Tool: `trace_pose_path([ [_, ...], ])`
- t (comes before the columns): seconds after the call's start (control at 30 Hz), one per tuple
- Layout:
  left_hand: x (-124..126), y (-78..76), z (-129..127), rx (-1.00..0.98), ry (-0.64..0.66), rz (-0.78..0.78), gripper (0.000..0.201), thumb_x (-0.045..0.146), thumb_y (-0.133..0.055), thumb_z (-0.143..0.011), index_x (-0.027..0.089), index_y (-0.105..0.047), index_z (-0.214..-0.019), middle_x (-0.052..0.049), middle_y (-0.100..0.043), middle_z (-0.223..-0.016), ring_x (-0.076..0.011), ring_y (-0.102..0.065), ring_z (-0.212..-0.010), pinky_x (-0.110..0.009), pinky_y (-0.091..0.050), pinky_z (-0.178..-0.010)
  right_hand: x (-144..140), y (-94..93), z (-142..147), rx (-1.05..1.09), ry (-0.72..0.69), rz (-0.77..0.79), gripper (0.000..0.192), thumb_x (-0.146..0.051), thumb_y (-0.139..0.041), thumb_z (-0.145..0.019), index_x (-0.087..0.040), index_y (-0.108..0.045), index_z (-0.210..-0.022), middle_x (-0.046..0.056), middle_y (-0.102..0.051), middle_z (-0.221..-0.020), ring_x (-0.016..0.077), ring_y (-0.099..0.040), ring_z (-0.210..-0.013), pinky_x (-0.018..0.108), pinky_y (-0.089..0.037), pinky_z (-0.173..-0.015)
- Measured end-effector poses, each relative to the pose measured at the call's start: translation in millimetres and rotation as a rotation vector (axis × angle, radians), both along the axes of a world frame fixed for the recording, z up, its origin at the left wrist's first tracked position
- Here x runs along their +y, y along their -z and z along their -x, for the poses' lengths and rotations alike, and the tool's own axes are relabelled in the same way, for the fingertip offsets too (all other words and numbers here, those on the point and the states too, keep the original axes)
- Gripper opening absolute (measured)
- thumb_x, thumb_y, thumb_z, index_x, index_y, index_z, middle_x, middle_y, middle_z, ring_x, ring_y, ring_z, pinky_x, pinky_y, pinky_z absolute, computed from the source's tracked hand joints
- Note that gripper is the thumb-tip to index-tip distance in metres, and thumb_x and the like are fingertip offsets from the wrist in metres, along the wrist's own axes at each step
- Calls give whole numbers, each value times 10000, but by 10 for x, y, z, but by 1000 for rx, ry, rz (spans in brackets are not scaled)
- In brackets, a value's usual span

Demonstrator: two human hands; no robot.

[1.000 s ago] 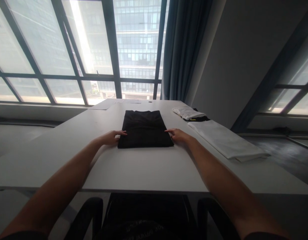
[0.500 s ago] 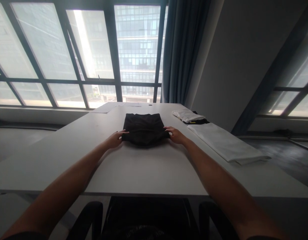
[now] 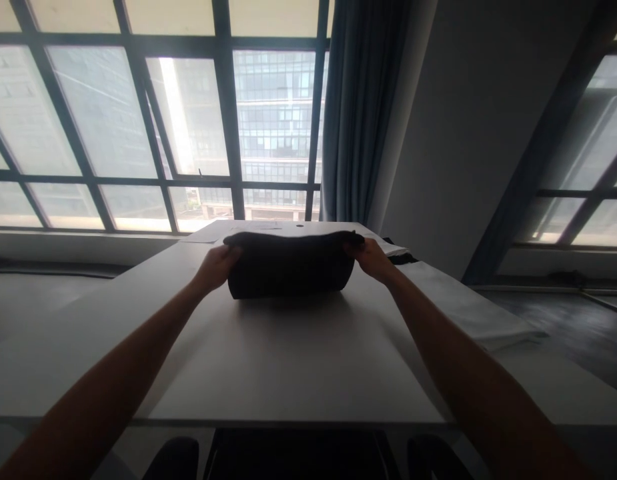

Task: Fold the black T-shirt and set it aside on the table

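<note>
Black folded garment [image 3: 291, 270], bulging (near edge lifted), left hand [image 3: 218, 265] and right hand [image 3: 372, 257] grasping its sides

Both hands [image 3: 215, 265] [image 3: 372, 259] grip black garment [image 3: 291, 267] (half-folded) above table [image 3: 288, 360].

White table [image 3: 288, 373]; folded white cloth [image 3: 468, 310] at right; curtain [image 3: 355, 120]; possibly papers far back.
</note>
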State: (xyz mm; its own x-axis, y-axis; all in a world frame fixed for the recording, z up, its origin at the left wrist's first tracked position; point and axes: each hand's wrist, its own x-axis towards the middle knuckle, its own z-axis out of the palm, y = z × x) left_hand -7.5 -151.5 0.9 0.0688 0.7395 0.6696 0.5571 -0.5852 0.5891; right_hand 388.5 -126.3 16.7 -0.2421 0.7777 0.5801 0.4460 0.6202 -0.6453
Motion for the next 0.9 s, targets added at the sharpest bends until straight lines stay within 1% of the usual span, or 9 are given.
trace_pose_path([
  [0.1,319,-105,-68,-82,-165,1,491,597,-452,-868,158,-583,-690,-20,-594,-626,-163,-549,-624,-259,-426,-538,303,-85,183,9,176,23,418,-608,-505,-891,-224,-665,-925,53,-710,-963,238,-628,-905,349,-501,-814],
  [0.17,529,-51,-111,-109,-250,76,488,583,-431,-886,149,-615,-763,-45,-630,-691,-183,-586,-691,-269,-458,-582,508,-18,311,-65,336,127,416,-536,-450,-944,-202,-642,-1100,75,-701,-1084,226,-629,-995,326,-483,-883],
  [0.23,675,111,-131,-134,-273,284,517,601,-468,-875,118,-645,-932,-85,-667,-773,-206,-624,-730,-294,-497,-615,659,147,415,-157,444,281,448,-462,-508,-933,-128,-599,-1218,131,-689,-1140,241,-633,-1050,327,-470,-922],
  [0.33,775,467,-102,-106,-206,610,748,640,-679,-724,84,-575,-1213,-141,-695,-913,-245,-671,-770,-346,-549,-660,782,484,502,-247,412,417,537,-380,-740,-763,-67,-632,-1185,177,-701,-1109,293,-659,-1039,340,-496,-903],
  [0.4,806,681,-60,-12,-160,594,799,580,-786,-624,114,-587,-1242,-139,-701,-1005,-275,-683,-874,-362,-568,-737,829,675,523,-370,370,469,598,-380,-768,-731,-108,-617,-1241,161,-659,-1231,290,-617,-1147,329,-469,-973],
  [0.5,836,839,-5,70,-148,452,585,457,-800,-616,177,-692,-1118,-94,-712,-1050,-285,-665,-1013,-358,-562,-845,877,812,536,-457,360,431,579,-313,-742,-750,-141,-600,-1284,132,-618,-1312,269,-566,-1231,300,-439,-1016],
  [0.63,829,826,37,164,-157,313,365,324,-710,-689,212,-758,-1033,-51,-741,-1026,-248,-672,-1011,-323,-534,-909,879,798,562,-495,385,301,454,-189,-651,-788,-179,-619,-1241,89,-672,-1217,236,-605,-1165,274,-450,-979],
  [0.83,648,724,-30,504,-325,479,347,407,-663,-775,212,-756,-1046,-93,-738,-1055,-274,-681,-987,-340,-536,-865,697,713,712,-753,500,372,481,-217,-632,-815,-169,-576,-1290,183,-606,-1275,295,-608,-1138,366,-469,-940],
  [0.9,598,631,-192,642,-404,426,405,471,-598,-834,212,-722,-1120,-119,-705,-1149,-305,-653,-1059,-390,-520,-898,636,652,847,-852,551,341,474,-235,-617,-826,-146,-578,-1291,228,-554,-1323,334,-575,-1177,436,-443,-974],
])
